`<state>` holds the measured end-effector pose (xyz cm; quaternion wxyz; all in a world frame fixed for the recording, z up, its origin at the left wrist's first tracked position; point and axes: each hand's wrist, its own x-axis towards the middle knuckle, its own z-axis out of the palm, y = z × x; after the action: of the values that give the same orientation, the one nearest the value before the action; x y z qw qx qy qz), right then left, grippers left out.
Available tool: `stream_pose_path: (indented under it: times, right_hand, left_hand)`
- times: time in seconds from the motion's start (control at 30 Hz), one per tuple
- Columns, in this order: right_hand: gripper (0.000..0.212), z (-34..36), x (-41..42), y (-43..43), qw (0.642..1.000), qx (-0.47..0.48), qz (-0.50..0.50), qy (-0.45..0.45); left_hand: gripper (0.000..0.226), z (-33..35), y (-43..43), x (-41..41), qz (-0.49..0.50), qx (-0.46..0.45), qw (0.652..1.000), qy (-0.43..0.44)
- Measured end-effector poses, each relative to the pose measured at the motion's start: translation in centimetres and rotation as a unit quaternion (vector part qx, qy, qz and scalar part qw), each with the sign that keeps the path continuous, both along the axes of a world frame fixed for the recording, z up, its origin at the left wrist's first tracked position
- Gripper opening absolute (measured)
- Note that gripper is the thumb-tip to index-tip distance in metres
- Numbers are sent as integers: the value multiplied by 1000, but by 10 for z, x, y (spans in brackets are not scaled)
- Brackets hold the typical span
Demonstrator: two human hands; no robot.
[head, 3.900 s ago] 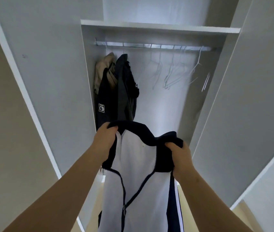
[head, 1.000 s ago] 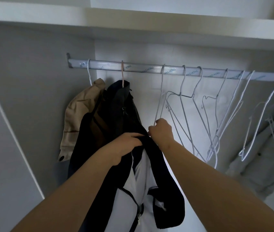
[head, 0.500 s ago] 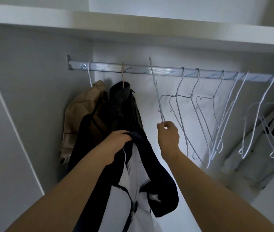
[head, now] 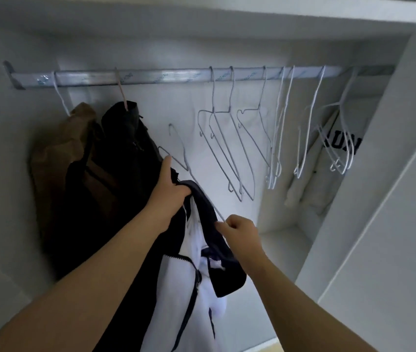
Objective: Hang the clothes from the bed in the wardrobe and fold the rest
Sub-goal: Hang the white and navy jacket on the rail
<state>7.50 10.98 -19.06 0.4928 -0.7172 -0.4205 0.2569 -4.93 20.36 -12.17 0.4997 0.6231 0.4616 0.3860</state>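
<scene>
Wardrobe (head: 392, 179), doors open, view up at the rail (head: 151, 75).

- Navy-and-white jacket (head: 196, 288) is held up at chest height in front of the rail, collar uppermost and zip hanging open. My read: kept high and spread so a hanger can go into the shoulders.
- One wire hanger (head: 184, 156) is free of the rail, tilted, its hook pointing up and its long arm running down along the jacket's dark collar edge. It looks part-way to being threaded in.
- Left hand (head: 170, 191): fingers curled tight on the collar, thumb stretched up toward the hanger's shoulder bend.
- Right hand (head: 239, 231): curled, pinching the hanger's lower end beside the collar edge. Whether cloth is in the pinch too, I cannot tell.
- The hands are apart, one at each end of the hanger's arm.
- A brown coat (head: 57, 158) and a black coat (head: 128, 148) are already hung at the left end. Spare hangers (head: 227, 153) sit mid-rail, with a white lettered garment (head: 341, 146) far right.
</scene>
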Motion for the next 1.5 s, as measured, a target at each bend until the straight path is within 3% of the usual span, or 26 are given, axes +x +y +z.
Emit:
stream_pose_path:
  times: [0.1,0.23,0.33,0.47,0.63,0.73,0.8,0.87,0.93,1.0,1.1,1.23,1.33,1.4,1.47,1.5]
  right_hand:
    - [44,-5,18,-43,999,-31,-13,1]
    - [43,-4,44,-106,998,-46,-41,9]
    - [31,-5,62,-168,996,-64,-57,9]
    - [12,2,70,-230,996,-64,-54,8]
    - [24,22,66,-289,997,5,-68,42]
    - [13,21,66,-331,991,26,-120,48]
    - [32,16,70,-361,985,33,-163,41]
    - [39,14,76,-390,978,37,-201,42]
    - [43,14,80,-412,972,61,-222,58]
    - [48,17,83,-433,964,89,-243,62]
    - [40,22,90,-457,953,130,-257,98]
    - [23,26,102,-475,939,113,-306,109]
    - [22,25,111,-487,904,142,-392,92]
    - [18,24,115,-494,882,177,-418,129]
    - [26,22,119,-500,868,218,-407,184]
    - [31,20,120,-502,868,222,-400,193]
  left_hand:
    - [71,3,-16,16,-40,-8,999,14]
    - [36,1,-56,42,-94,-14,995,38]
    - [44,-2,-106,66,-137,10,989,60]
    - [33,-9,-182,88,-210,44,971,107]
    - [32,-18,-275,105,-276,55,951,126]
    - [44,-24,-308,110,-266,63,953,128]
    - [50,-27,-322,115,-232,75,961,132]
    - [53,-28,-335,123,-186,80,969,139]
    - [44,-29,-345,129,-168,95,969,154]
    - [20,-28,-354,136,-178,125,959,180]
    - [26,-26,-368,149,-192,147,949,201]
    - [18,-25,-385,166,-199,161,946,201]
    - [13,-20,-390,171,-186,95,966,153]
    - [21,-16,-388,171,-176,-49,980,81]
    - [31,-13,-382,166,-175,-208,962,12]
    - [32,-12,-377,164,-171,-243,955,2]
